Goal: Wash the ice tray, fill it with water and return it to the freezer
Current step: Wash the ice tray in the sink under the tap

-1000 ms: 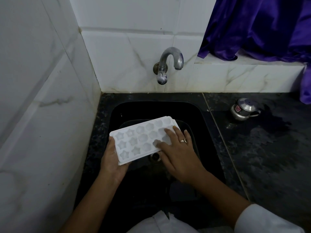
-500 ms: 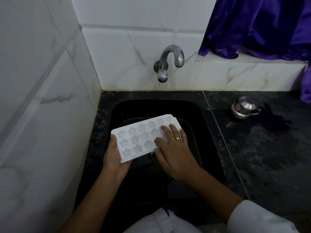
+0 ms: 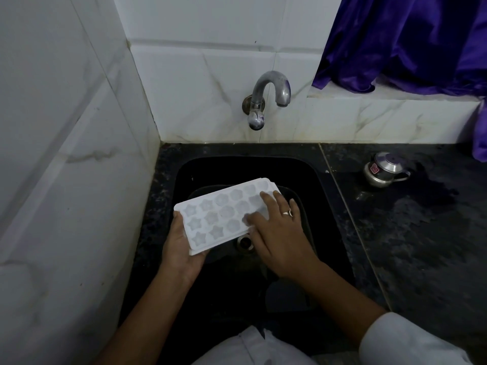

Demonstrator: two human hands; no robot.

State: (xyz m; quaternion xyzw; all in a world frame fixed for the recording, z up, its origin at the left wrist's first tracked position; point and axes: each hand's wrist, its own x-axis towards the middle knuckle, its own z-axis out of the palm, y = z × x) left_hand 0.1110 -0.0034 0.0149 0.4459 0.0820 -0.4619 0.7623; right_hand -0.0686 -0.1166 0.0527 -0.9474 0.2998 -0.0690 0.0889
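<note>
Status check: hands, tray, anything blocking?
Left hand grips ice tray end, over sink. Right hand flat on its cells. Tap not running. Nothing blocking.

The left hand [image 3: 181, 248] is palm up and grips the near left end of the tray [image 3: 224, 212], thumb along its edge and fingers hidden beneath it. Its forearm is bare and runs in from the lower left. The right hand [image 3: 276, 233] lies palm down, its fingers [image 3: 266, 200] straight and spread flat on the tray's right half, with a ring [image 3: 287, 213] on one finger. Its forearm comes in from the lower right out of a white sleeve [image 3: 408, 341].
</note>
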